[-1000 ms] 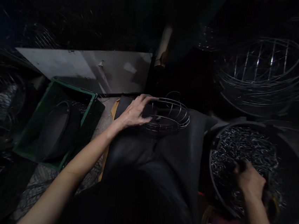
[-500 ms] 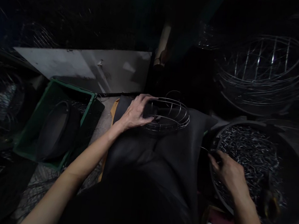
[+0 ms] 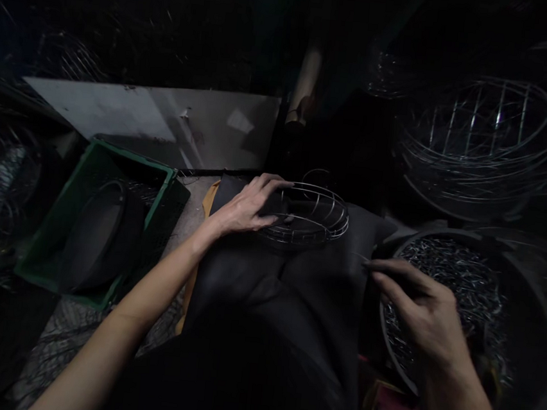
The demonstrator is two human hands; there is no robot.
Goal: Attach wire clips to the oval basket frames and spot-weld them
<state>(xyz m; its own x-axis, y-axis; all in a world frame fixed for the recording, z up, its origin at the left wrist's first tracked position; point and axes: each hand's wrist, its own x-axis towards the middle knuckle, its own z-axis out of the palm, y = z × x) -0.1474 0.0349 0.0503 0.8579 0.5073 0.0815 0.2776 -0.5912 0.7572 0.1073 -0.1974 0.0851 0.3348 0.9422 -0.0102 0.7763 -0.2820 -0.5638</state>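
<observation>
My left hand [image 3: 249, 208] is wrapped round the left side of a round wire frame [image 3: 340, 219], a shallow cage of rings joined by short cross wires. The frame rests over the dark apron [image 3: 257, 274] on my lap. Between the thumb and finger of my right hand [image 3: 425, 307] is a thin short piece of wire [image 3: 359, 257], pointing left toward the frame and apart from it. Below and beyond that hand stands a round dark tub [image 3: 546, 308] full of short bent wire pieces [image 3: 455, 271].
On the left, a green crate [image 3: 152, 209] holds a dark round pan [image 3: 99, 233]. Behind it leans a pale board [image 3: 141, 115]. A wooden post [image 3: 305, 89] stands ahead. Larger wire racks [image 3: 472, 153] are stacked at the far right.
My right hand has moved left and away from the tub, bringing the wire piece closer to the frame. My left hand still holds the frame in about the same place.
</observation>
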